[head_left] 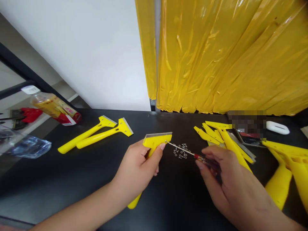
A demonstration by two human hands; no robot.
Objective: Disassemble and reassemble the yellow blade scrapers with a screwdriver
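Note:
My left hand [141,162] is closed around a yellow scraper [154,140] just below its head, which carries a metal blade along the top edge. The scraper's handle end shows below my wrist. In my right hand [226,173] is a screwdriver [181,149] with a dark and red handle and a thin shaft. Its tip touches a small screw at the right end of the scraper head, close to my left thumb. Behind the shaft, a scatter of small screws and nuts [182,151] lies on the black table [96,189].
Two yellow scrapers with blades [96,134] lie at left, near a drink bottle [56,106] and clear plastic packaging [26,141]. At right are yellow clamp plates [208,133], loose blades [243,149], scraper handles [279,179] and a white case [278,127]. Yellow sheeting [216,57] hangs behind.

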